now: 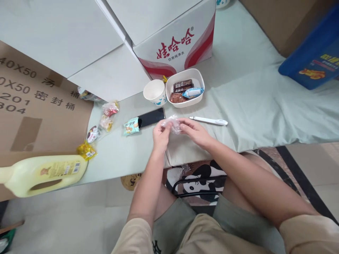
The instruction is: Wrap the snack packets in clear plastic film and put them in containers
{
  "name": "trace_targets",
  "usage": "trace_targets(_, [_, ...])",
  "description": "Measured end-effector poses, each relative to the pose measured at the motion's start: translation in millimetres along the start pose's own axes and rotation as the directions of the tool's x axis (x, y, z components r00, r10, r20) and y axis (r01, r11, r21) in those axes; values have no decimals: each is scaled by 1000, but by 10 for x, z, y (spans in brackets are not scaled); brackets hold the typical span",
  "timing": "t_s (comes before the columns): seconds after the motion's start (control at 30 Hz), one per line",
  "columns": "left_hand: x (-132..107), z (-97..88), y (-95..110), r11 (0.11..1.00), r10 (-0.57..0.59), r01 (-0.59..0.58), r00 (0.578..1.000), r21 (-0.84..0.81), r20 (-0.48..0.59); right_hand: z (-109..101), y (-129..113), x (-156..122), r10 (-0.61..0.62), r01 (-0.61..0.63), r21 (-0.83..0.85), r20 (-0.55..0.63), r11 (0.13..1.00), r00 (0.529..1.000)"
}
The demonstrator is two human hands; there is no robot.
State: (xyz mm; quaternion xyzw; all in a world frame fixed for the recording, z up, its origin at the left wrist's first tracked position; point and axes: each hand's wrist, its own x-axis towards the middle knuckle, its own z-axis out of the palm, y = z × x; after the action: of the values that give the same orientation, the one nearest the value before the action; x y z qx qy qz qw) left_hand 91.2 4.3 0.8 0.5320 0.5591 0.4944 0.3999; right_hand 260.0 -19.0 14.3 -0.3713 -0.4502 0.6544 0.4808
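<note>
My left hand (160,134) and my right hand (196,132) meet over the near edge of the pale green table (254,106). Both pinch a small crumpled clear plastic wrapper (172,124) between their fingertips. Just behind the hands lie a black phone (151,117) and a white pen-shaped tool (209,121). A white bowl (197,76) with several wrapped snacks and a white paper cup (155,92) stand further back.
Wrapped sweets (109,108) and a green snack packet (131,126) lie at the left. A yellow jug (42,174) lies on its side near the left edge. White cartons (174,38), a brown cardboard box (31,106) and a blue box (315,60) surround the table. A panda stool (201,178) stands below.
</note>
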Motion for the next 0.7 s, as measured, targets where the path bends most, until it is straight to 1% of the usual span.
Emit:
trace_targets(0.03, [107, -45, 30, 999, 30, -27, 994, 35, -103, -11, -5, 16, 44, -44, 10, -47, 999, 998])
trace_targets(0.07, [239, -100, 71, 995, 70, -54, 976, 81, -206, -21, -10, 32, 84, -84, 11, -93, 996, 992])
trace_targets(0.1, [394, -161, 123, 987, 117, -76, 944, 142, -308, -29, -15, 48, 116, -117, 3, -127, 993, 985])
trace_targets(0.13, [566, -221, 188, 975, 157, -83, 914, 208, -374, -32, -20, 63, 138, -140, -8, -147, 990, 980])
trace_targets(0.17, [747, -272, 264, 958, 192, -83, 896, 273, -401, -32, -25, 77, 150, -154, -19, -153, 988, 977])
trace_targets(0.23, [1106, -330, 437, 933, 186, -62, 926, 354, -329, -21, -38, 100, 156, -162, -35, -134, 986, 979])
trace_targets(0.27, [1270, -330, 524, 921, 158, -53, 956, 387, -246, -12, -42, 109, 155, -161, -42, -119, 986, 981])
trace_targets(0.3, [1415, -311, 605, 893, 147, -54, 974, 447, -175, -2, -44, 115, 152, -158, -49, -103, 986, 983])
trace_targets(0.33, [1541, -276, 675, 844, 145, -63, 983, 533, -114, 7, -43, 120, 149, -154, -57, -94, 986, 984])
trace_targets(0.37, [1648, -228, 730, 764, 152, -85, 987, 640, -50, 15, -37, 124, 145, -151, -66, -87, 986, 986])
trace_targets(0.43, [1815, -114, 783, 542, 159, -153, 984, 827, 78, 26, -15, 129, 131, -138, -88, -82, 987, 988])
trace_targets(0.47, [1883, -55, 778, 429, 133, -189, 980, 883, 145, 29, -2, 131, 121, -129, -101, -82, 987, 989])
trace_targets(0.5, [1945, 1, 754, 340, 80, -218, 976, 915, 203, 30, 10, 133, 112, -120, -113, -81, 986, 990])
trace_targets(0.53, [2005, 53, 713, 280, 12, -236, 970, 931, 243, 30, 19, 135, 106, -115, -124, -79, 986, 991])
trace_targets(0.57, [2063, 101, 657, 245, -57, -240, 963, 939, 262, 29, 24, 136, 104, -113, -131, -75, 985, 992])
trace_targets(0.6, [2120, 146, 591, 233, -113, -230, 959, 945, 261, 27, 23, 137, 104, -113, -135, -73, 984, 992])
trace_targets(0.63, [2176, 187, 520, 251, -141, -206, 959, 946, 246, 23, 18, 138, 107, -116, -137, -72, 984, 992])
trace_targets(0.67, [2230, 225, 449, 290, -142, -179, 964, 940, 227, 19, 10, 139, 109, -118, -140, -70, 983, 992])
trace_targets(0.7, [2279, 259, 383, 350, -118, -166, 969, 922, 219, 13, -1, 140, 111, -120, -144, -67, 982, 992])
